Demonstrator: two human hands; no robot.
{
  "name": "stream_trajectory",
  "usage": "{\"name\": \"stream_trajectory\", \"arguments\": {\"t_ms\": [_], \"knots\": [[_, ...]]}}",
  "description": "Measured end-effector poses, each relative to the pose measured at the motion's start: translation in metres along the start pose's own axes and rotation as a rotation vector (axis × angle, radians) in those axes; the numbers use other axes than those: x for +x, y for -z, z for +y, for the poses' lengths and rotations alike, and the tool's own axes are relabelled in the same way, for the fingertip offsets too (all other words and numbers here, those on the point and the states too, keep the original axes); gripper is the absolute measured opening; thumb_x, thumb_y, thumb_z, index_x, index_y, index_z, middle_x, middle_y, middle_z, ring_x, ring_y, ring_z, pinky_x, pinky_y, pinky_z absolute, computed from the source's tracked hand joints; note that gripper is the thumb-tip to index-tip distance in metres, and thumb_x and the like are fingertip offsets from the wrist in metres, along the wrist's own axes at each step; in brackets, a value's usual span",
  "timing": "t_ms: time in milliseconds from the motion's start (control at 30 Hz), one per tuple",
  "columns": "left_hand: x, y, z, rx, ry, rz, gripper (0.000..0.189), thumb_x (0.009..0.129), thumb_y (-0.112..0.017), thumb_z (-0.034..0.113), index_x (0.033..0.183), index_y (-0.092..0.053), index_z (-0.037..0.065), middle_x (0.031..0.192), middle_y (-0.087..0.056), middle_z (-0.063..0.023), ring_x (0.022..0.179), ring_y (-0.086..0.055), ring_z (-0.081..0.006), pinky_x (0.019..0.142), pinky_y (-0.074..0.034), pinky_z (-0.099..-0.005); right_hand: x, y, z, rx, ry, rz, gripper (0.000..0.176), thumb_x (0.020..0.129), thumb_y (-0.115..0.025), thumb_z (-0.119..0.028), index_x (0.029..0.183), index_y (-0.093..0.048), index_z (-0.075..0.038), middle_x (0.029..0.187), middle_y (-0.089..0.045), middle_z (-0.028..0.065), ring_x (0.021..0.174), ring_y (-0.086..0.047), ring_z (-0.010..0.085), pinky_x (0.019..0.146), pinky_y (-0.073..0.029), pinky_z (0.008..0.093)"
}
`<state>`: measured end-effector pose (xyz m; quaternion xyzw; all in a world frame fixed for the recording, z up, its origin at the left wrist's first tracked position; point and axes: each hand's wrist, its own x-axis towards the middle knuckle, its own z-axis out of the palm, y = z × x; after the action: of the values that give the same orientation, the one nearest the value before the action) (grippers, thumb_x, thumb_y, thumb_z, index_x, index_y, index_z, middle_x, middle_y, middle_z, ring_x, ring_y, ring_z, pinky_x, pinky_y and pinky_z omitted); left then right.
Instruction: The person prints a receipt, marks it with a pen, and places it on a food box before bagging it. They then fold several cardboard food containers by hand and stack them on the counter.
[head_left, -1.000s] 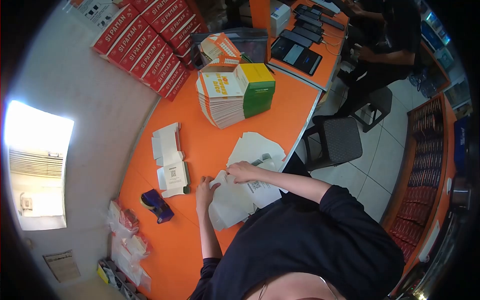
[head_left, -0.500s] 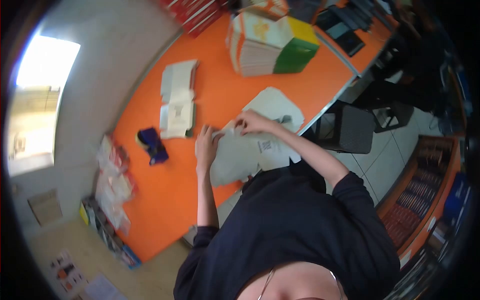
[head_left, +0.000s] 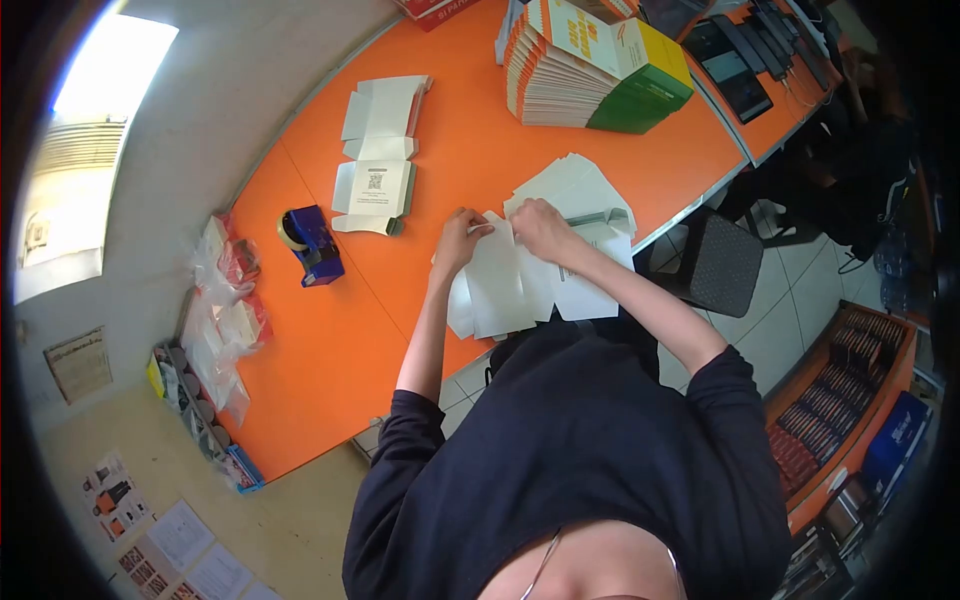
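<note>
White carton sheet (head_left: 497,285), flat, at the centre of the frame, lying on the orange table (head_left: 330,355) near the edge closest to the wearer, creased lengthwise; left hand (head_left: 460,238) at its upper left corner, thumb and fingers pinching the edge; right hand (head_left: 541,232) just beside, at the sheet's upper right, fingers curled and bunched together, their tips hidden, so that one cannot tell whether they pinch the board or only press on it. Further flat cartons (head_left: 562,187) lie to the right of and above the sheet, partly covered by the right hand and forearm. Upper left of centre, an unfolded box (head_left: 378,165) with a printed square code, well apart from both hands; below and left of it, a blue tape dispenser (head_left: 318,245); at the left, clear plastic bags (head_left: 222,335) with red and white contents. Top of the frame, right of centre, a row of printed cartons (head_left: 590,75), packed side by side, green and yellow at the right end; at the right, a dark stool (head_left: 722,262) on the tiled floor.
</note>
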<state>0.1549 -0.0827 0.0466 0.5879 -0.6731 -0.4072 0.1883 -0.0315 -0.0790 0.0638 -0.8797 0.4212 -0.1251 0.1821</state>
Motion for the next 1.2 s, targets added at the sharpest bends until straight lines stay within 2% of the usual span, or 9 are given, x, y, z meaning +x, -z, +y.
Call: {"name": "stream_trajectory", "arguments": {"t_ms": [100, 333, 400, 633, 700, 800, 1000, 1133, 1200], "knots": [[0.001, 0.0, 0.0, -0.028, 0.006, -0.019, 0.018, 0.072, -0.067, 0.012, 0.078, -0.058, -0.002, 0.084, -0.055, -0.0138, 0.078, -0.056, -0.0251, 0.07, -0.044, -0.0338, -0.034, -0.006, -0.012, -0.248, 0.272, 0.141, 0.002, 0.061, -0.056, -0.003, 0.061, -0.054, -0.002, 0.066, -0.053, 0.0095, 0.071, -0.052, 0.0211, 0.065, -0.042, 0.0288], [-0.002, -0.003, 0.007, 0.116, -0.027, -0.014, 0.02, 0.077, -0.061, 0.018, 0.084, -0.057, 0.0, 0.086, -0.056, -0.013, 0.084, -0.056, -0.0266, 0.074, -0.043, -0.0363, -0.07, -0.016, -0.023, -0.307, 0.264, 0.2, 0.005, 0.063, -0.053, -0.008, 0.065, -0.054, -0.003, 0.067, -0.047, 0.0051, 0.072, -0.048, 0.0182, 0.068, -0.039, 0.0266], [-0.002, -0.013, 0.024, 0.544, -0.059, 0.101, 0.021, 0.084, -0.053, 0.023, 0.082, -0.054, 0.002, 0.084, -0.055, -0.0113, 0.082, -0.054, -0.0261, 0.076, -0.041, -0.0374, -0.07, -0.018, -0.026, -0.361, 0.267, 0.175, 0.007, 0.065, -0.052, -0.01, 0.066, -0.054, -0.004, 0.069, -0.048, 0.0058, 0.074, -0.048, 0.0179, 0.07, -0.039, 0.0261], [0.02, -0.065, 0.029, 0.439, -0.287, 0.488, 0.023, 0.088, -0.043, 0.022, 0.083, -0.052, 0.002, 0.079, -0.053, -0.0103, 0.073, -0.052, -0.027, 0.067, -0.037, -0.037, -0.071, -0.016, -0.026, -0.3, 0.202, 0.176, 0.009, 0.067, -0.052, -0.01, 0.071, -0.055, -0.003, 0.074, -0.049, 0.0064, 0.076, -0.047, 0.0193, 0.07, -0.039, 0.0267], [0.017, -0.06, 0.028, 0.324, -0.222, 0.463, 0.017, 0.086, -0.047, 0.019, 0.081, -0.052, 0.003, 0.076, -0.053, -0.0106, 0.074, -0.053, -0.0275, 0.068, -0.039, -0.0383, -0.062, -0.011, -0.024, -0.225, 0.047, 0.357, 0.009, 0.07, -0.051, -0.009, 0.075, -0.056, -0.004, 0.077, -0.05, 0.0058, 0.077, -0.051, 0.0206, 0.069, -0.04, 0.0283], [0.015, -0.041, 0.023, -0.047, -0.104, 0.295, 0.016, 0.083, -0.053, 0.017, 0.083, -0.052, 0.001, 0.078, -0.054, -0.0122, 0.079, -0.054, -0.0289, 0.07, -0.041, -0.0386, -0.046, -0.004, -0.012, 0.073, -0.106, 0.285, 0.012, 0.072, -0.051, -0.005, 0.083, -0.056, -0.007, 0.08, -0.052, 0.0058, 0.08, -0.055, 0.0224, 0.068, -0.042, 0.033], [-0.004, 0.009, 0.048, 0.416, -0.224, -0.17, 0.034, 0.067, -0.07, 0.012, 0.095, -0.054, 0.0, 0.088, -0.057, -0.0123, 0.093, -0.052, -0.0298, 0.077, -0.044, -0.0385, -0.034, 0.028, 0.022, 0.063, -0.207, 0.051, 0.028, 0.067, -0.057, -0.003, 0.094, -0.054, -0.007, 0.085, -0.056, 0.0069, 0.084, -0.056, 0.0259, 0.072, -0.043, 0.041], [-0.008, -0.018, 0.044, 0.416, -0.259, -0.038, 0.035, 0.063, -0.071, 0.011, 0.093, -0.055, 0.002, 0.088, -0.058, -0.0109, 0.089, -0.052, -0.0291, 0.076, -0.044, -0.0396, -0.02, 0.033, 0.013, -0.009, -0.091, 0.322, 0.011, 0.062, -0.059, -0.001, 0.073, -0.057, -0.004, 0.083, -0.058, 0.0078, 0.088, -0.054, 0.0274, 0.074, -0.042, 0.0384], [-0.012, -0.027, 0.051, 0.408, -0.284, 0.065, 0.031, 0.061, -0.071, 0.01, 0.086, -0.055, 0.002, 0.086, -0.058, -0.009, 0.085, -0.052, -0.0284, 0.073, -0.043, -0.039, -0.01, 0.028, 0.007, -0.054, -0.031, 0.16, 0.013, 0.062, -0.06, -0.001, 0.074, -0.057, -0.004, 0.083, -0.058, 0.0079, 0.086, -0.054, 0.0266, 0.074, -0.041, 0.0367]]}}
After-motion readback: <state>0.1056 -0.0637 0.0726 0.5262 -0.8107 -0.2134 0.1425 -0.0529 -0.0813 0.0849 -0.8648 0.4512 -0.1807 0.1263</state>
